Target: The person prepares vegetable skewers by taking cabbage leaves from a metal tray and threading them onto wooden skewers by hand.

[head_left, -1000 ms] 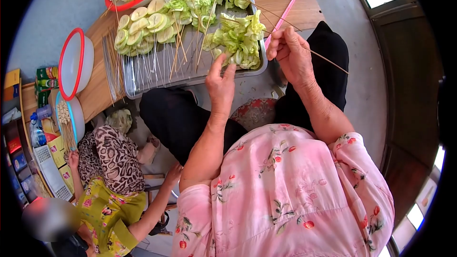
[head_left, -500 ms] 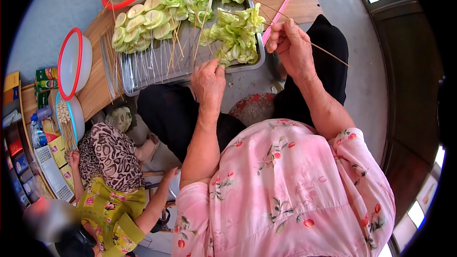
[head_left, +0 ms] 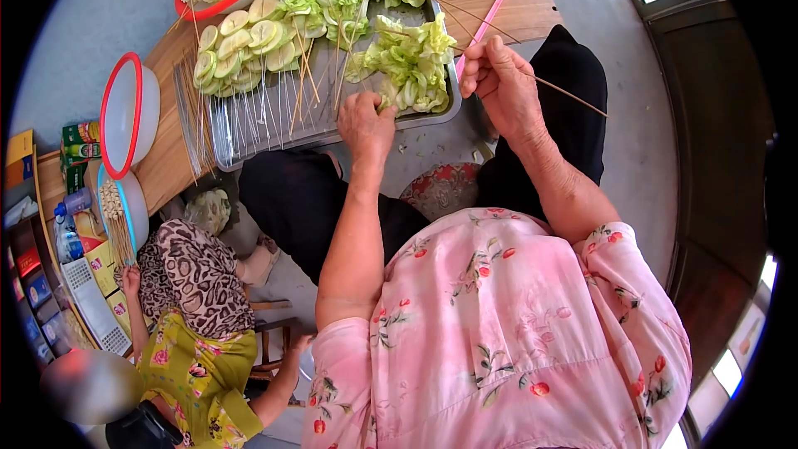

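Skewering lettuce (head_left: 409,65) seems underway: right hand (head_left: 504,87) pinches a skewer (head_left: 571,96); left hand (head_left: 366,127) touches lettuce, grip unclear. Next calls for steady alignment.

Shirt (head_left: 474,328): pink, light sheen, printed with red flowers and dark leafy stems; seam across the cloth. Sleeves (head_left: 628,274): short, loose, same print. Trousers (head_left: 287,204): plain black.
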`<state>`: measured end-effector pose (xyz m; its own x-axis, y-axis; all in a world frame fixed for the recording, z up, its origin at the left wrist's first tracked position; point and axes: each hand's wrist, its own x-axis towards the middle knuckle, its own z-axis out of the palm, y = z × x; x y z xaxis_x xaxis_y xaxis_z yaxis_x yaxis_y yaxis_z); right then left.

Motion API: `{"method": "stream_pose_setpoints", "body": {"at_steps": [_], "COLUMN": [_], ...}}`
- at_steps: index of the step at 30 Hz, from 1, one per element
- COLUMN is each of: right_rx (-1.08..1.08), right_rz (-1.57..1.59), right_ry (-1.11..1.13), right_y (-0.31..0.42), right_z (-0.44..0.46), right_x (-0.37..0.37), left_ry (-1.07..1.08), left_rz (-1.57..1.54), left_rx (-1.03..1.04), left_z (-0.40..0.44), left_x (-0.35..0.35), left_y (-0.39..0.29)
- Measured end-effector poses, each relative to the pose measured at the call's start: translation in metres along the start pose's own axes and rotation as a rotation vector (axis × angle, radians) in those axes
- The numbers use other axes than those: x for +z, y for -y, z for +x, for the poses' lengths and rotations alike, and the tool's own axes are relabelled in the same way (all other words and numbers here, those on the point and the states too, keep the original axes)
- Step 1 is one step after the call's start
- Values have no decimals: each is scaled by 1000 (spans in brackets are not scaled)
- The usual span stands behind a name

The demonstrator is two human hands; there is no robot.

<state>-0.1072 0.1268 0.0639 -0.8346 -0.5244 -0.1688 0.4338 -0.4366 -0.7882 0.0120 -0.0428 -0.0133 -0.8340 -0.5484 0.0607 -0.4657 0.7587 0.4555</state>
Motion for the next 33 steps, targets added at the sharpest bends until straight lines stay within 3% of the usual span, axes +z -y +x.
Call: {"method": "stream_pose_setpoints", "body": {"at_steps": [2, 6, 9, 10, 12, 16, 25, 33], "right_rx": [3, 7, 18, 24, 28, -5, 90, 108], "right_rz": [1, 0, -12, -22, -95, -297, -180, -144], "right_ry": [-1, -10, 5, 23, 20, -10, 72, -20], "right_y": [0, 1, 1, 1, -2, -9, -27, -31], "right_z": [-1, 0, 0, 0, -2, -8, -18, -12], "right_x": [0, 0, -1, -1, -1, 10, 31, 33], "left_ry": [33, -24, -2, -3, 116, 193, 331, 279], "left_rz": [-252, -472, -1112, -1111, -1543, -1843, -1891, -1787], "left_rx": [-133, -203, -348, -347, -446, -351, -249, -397], "left_z": [-1, -12, -18, -19, -20, -16, -18, -20], "left_x": [0, -24, -31, -38, -48, -52, -51, -52], "left_y": [4, -8, -6, -7, -6, -11, -25, -25]}}
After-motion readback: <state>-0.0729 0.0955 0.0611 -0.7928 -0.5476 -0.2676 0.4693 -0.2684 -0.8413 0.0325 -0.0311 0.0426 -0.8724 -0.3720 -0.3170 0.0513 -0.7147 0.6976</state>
